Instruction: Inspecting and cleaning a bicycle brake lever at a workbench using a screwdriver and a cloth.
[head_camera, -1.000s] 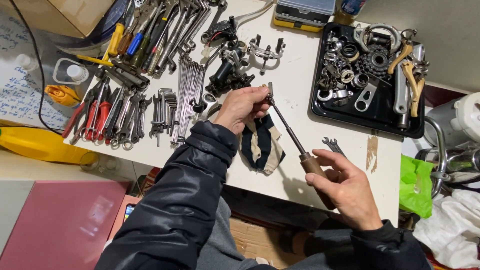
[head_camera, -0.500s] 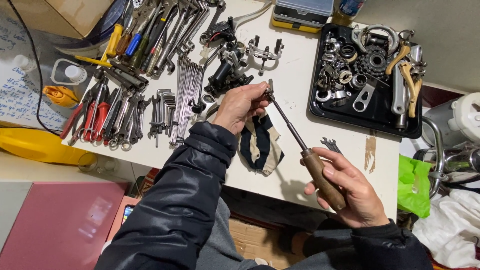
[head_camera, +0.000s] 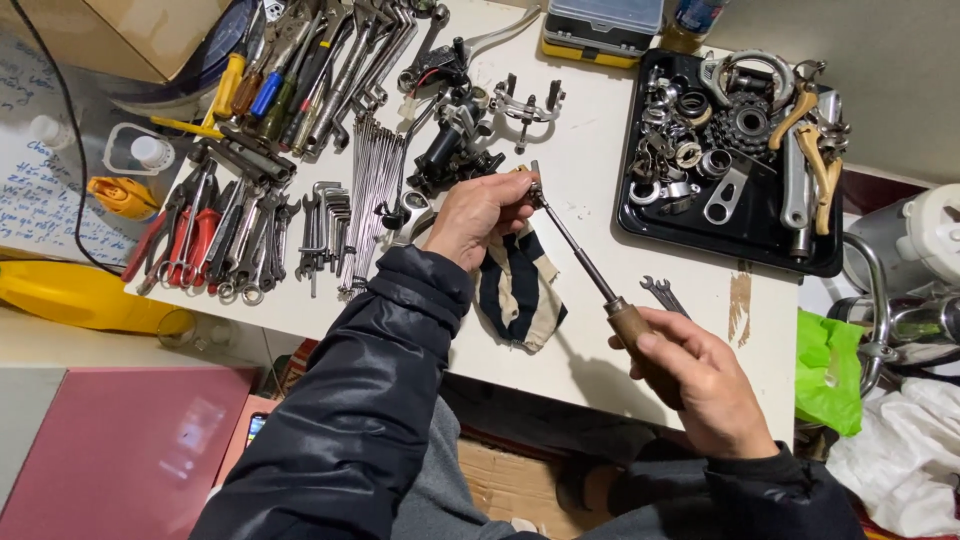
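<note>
Holding: right hand (head_camera: 700, 385) grip closed on screwdriver (head_camera: 600, 290) | left hand (head_camera: 480, 215) pinching small metal part (head_camera: 533, 190)

Our left hand (head_camera: 478, 215) is curled, fingertips pinched together. Our right hand (head_camera: 700, 385) is closed in a fist, both dark-sleeved forearms reaching forward.

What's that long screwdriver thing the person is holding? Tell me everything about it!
The screwdriver has a long, thin, dark metal shaft and a rounded brown handle that looks like wood. It is tilted, running from lower right up to upper left above the white table. The right hand wraps around the handle. Its tip meets a small metal part pinched in the fingers of the left hand. A striped dark and cream cloth lies underneath it.
</note>
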